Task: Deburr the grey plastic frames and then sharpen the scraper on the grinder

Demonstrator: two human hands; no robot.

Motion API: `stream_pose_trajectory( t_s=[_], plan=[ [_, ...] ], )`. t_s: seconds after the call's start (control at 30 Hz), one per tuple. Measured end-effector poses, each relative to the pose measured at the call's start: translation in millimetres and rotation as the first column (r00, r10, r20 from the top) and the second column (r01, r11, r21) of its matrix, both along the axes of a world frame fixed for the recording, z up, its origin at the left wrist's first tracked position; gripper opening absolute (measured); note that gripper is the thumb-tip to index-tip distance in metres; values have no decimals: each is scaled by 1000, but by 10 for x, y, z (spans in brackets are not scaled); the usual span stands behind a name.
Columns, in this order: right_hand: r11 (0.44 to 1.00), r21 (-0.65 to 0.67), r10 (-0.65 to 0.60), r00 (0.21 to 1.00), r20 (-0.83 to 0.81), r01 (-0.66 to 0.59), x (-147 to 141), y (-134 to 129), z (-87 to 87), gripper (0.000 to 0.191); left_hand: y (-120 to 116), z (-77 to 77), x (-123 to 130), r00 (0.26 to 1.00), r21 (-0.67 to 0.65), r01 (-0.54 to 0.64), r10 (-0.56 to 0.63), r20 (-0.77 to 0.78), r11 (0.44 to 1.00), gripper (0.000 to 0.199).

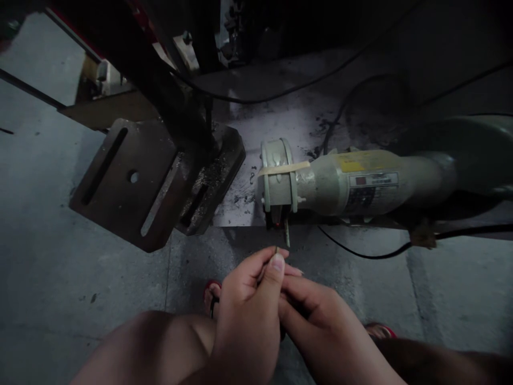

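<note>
My left hand [256, 286] is closed in a pinch, the thumb pressed on the forefinger. A tiny thin edge shows at its fingertips, too small to name. Against it lies my right hand [316, 307], its fingers curled and partly hidden behind the left; what they hold, if anything, is out of sight. Just beyond the fingertips is the front opening of a grey-green bench grinder [368, 182], with a small red spot low in it. A pale strip [284, 168] lies across the round wheel guard [278, 184]. Both hands are apart from the grinder.
To the left stands a slotted metal machine table [128, 182] on a dark column, with metal shavings on the base [216, 176] beside it. A black cable [256, 100] crosses the bench top. Another cable [368, 256] hangs over the front edge. My legs and feet are below.
</note>
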State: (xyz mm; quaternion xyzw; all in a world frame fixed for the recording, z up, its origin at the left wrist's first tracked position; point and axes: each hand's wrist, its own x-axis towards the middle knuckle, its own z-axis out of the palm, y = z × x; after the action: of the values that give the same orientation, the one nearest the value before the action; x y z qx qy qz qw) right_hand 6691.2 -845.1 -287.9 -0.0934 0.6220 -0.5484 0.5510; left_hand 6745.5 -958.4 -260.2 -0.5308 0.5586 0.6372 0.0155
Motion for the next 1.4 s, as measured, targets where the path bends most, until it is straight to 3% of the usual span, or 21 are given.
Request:
stream_pose_trajectory(
  t_s=[0.47, 0.93, 1.4],
  plan=[
    [992, -19, -127, 990, 62, 128, 98, 88, -34, 26, 96, 87, -20, 997, -98, 35, -27, 78, 995, 23],
    [987, -28, -151, 975, 165, 157, 124, 156, -58, 31, 122, 82, 62, 999, -77, -44, 45, 9, 996, 28],
    [996, 20, -94, 989, 117, 92, 75, 68, -68, 40, 104, -6, 57, 994, -31, -88, 90, 57, 996, 44]
  ],
)
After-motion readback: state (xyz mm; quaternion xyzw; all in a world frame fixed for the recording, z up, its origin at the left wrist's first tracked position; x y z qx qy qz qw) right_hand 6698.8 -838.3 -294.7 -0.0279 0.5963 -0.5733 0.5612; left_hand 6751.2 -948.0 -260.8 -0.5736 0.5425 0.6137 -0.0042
